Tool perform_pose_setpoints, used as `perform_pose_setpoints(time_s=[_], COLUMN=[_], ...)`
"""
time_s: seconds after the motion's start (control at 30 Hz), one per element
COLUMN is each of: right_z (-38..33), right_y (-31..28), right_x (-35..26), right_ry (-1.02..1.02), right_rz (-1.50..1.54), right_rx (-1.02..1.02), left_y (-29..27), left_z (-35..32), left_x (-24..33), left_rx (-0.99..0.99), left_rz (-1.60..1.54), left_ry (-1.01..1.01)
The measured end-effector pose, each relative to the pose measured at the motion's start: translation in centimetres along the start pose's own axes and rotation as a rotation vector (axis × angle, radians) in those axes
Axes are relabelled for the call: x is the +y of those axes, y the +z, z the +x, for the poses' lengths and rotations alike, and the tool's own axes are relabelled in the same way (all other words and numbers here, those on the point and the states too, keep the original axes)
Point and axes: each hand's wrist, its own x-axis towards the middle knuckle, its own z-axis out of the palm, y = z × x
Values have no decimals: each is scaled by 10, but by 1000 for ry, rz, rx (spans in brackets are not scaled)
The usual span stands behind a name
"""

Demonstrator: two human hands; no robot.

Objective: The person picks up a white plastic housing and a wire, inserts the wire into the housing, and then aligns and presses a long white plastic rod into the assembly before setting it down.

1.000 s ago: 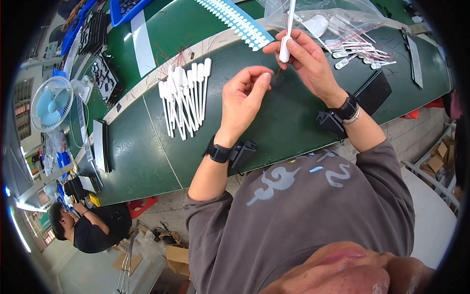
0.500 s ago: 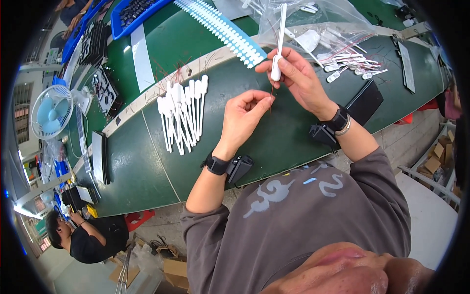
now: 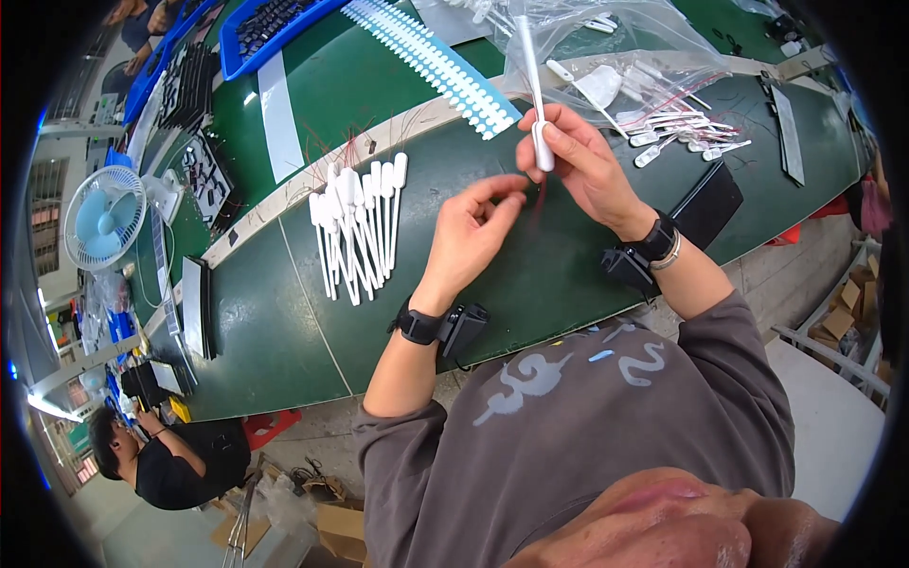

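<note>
My right hand [image 3: 592,175] pinches a white plastic stick with a wider paddle-like end [image 3: 543,150]. Its thin shaft points up and away from me. A blurred dark red wire [image 3: 539,204] hangs below the wide end. Just left of that wire is my left hand [image 3: 473,232], fingers bent and thumb close to the index finger; whether anything is between the fingertips is too blurred to make out. Several similar white sticks [image 3: 358,222] lie fanned on the green table [image 3: 275,322] to the left, with thin red wires at their far ends.
More white wired pieces [image 3: 677,131] lie at the right beside a clear plastic bag [image 3: 653,43]. A blue strip with white tabs [image 3: 445,71], a blue bin [image 3: 232,52] and a black flat block [image 3: 705,204] are around. A fan [image 3: 104,220] and another person [image 3: 180,459] are at the left.
The white stick in my right hand has come slightly nearer and its shaft leans more to the left. My left fingertips have shifted slightly away from the wire, which now looks blurred.
</note>
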Motion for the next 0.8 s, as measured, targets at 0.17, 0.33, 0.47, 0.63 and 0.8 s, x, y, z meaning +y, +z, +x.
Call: perform_pose_setpoints(time_s=[0.17,0.33,0.47,0.63,0.8], right_z=[-4,-6,-5,-6,-4], right_y=[-1,7,8,8,6], right_x=[-6,-3,-1,-4,-4], right_ry=[198,333,379,423,447], right_rz=[11,-80,-110,-103,-120], right_rx=[-182,-249,-237,-262,-197], left_y=[-17,-33,-41,-40,-34], left_z=[6,11,9,8,9], left_x=[10,10,10,7,8], left_rx=[132,182,286,354,474], left_rz=[-372,-720,-624,-557,-346], left_ry=[15,90,144,203,299])
